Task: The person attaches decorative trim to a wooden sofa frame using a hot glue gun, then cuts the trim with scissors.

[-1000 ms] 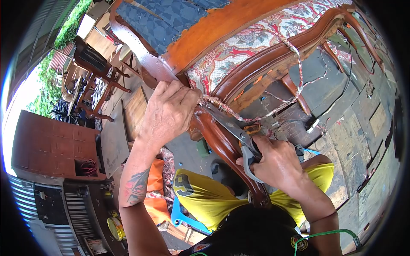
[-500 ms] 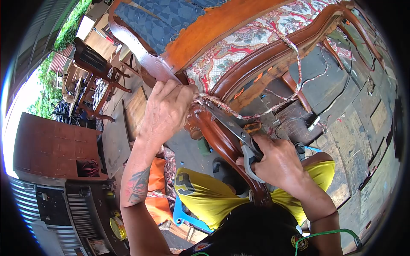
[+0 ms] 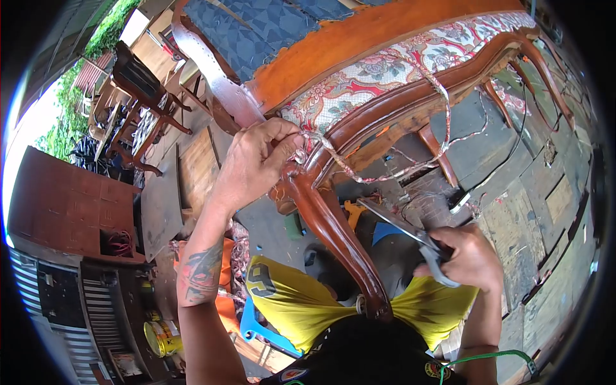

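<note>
My left hand [image 3: 256, 157] pinches the patterned fabric piping cord [image 3: 346, 168] at the near corner of a wooden settee. From there the cord loops over the floral seat [image 3: 359, 90] and hangs past the carved front rail [image 3: 385, 119]. Below my left hand, the curved wooden leg [image 3: 337, 234] slants toward my lap. My right hand [image 3: 471, 260] is closed around the grey-handled scissors [image 3: 404, 224], held right of the leg and apart from the cord. Their blades point up and left. Blue patterned fabric [image 3: 263, 32] covers part of the settee's back.
A dark wooden chair [image 3: 138, 83] stands at the upper left, near a reddish-brown cabinet [image 3: 70, 205]. Orange material [image 3: 228, 266] and a blue plastic seat [image 3: 263, 330] are beside my yellow shorts [image 3: 295, 295]. A yellow can [image 3: 162, 337] sits lower left. A black cable [image 3: 507, 160] crosses the floor.
The scissors in my right hand have moved away from the cord, right and down. My left hand stays at the corner, its fingers now pinching the cord's end. The view has shifted slightly.
</note>
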{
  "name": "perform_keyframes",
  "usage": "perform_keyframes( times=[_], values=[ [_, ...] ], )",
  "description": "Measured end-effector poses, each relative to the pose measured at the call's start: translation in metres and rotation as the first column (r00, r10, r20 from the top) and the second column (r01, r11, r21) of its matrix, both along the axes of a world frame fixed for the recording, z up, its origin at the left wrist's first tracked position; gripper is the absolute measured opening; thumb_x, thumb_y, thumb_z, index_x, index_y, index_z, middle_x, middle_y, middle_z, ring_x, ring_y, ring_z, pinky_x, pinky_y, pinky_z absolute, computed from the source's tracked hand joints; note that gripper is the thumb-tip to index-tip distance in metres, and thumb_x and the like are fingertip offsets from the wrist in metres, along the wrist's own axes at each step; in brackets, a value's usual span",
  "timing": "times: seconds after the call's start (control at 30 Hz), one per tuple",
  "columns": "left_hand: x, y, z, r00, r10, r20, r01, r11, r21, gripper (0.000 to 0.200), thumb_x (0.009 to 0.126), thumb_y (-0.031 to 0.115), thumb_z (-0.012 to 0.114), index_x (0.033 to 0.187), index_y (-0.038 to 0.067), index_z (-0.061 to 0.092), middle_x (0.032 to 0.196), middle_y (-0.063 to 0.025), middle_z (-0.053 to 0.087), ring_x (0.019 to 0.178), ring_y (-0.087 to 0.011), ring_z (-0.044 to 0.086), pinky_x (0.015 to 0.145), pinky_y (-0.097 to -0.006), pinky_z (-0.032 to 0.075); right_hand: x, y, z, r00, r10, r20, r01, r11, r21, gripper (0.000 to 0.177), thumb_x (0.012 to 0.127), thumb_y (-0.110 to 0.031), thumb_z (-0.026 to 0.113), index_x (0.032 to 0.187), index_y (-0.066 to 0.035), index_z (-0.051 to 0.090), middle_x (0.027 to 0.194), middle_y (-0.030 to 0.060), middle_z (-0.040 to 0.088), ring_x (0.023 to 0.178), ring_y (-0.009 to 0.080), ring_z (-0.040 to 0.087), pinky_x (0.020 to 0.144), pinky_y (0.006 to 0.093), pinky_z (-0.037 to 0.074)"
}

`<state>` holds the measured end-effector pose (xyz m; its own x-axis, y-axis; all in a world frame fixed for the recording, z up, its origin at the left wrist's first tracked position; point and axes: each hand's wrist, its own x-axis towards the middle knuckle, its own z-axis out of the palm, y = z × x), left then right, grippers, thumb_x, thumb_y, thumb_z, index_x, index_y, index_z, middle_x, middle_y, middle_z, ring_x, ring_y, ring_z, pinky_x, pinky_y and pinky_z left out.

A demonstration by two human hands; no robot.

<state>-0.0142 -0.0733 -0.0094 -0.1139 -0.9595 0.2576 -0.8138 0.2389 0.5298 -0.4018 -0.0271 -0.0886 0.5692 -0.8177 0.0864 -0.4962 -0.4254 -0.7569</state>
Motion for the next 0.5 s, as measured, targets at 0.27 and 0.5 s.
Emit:
perform_keyframes(
  times=[0.27,0.5],
  values=[
    [-0.002,-0.008,-0.011,0.939,0.043,-0.341,0.000,0.992,0.125,0.023,0.106,0.019,0.075,0.111,-0.003,0.076,0.086,0.0006,0.073,0.073,-0.0036,0.061,0.064,-0.0261,0.051,-0.022,-0.011,-0.009,0.998,-0.059,0.003,0.058,0.980,0.191,0.047,0.068,-0.024,0.105,0.096,0.002,0.076,0.074,0.0065,0.072,0.062,0.0153,0.066,0.061,0.0306,0.053],
    [-0.014,0.003,-0.015,0.877,0.039,-0.479,0.048,0.985,0.167,0.020,0.106,0.013,0.074,0.119,-0.002,0.076,0.102,-0.0037,0.077,0.084,-0.0052,0.065,0.071,-0.0265,0.056,0.056,-0.021,-0.025,0.807,-0.354,0.473,0.251,0.930,0.267,0.061,0.081,-0.013,0.097,0.130,0.003,0.065,0.104,0.0106,0.079,0.091,0.0124,0.075,0.080,0.0313,0.062]
  ],
)
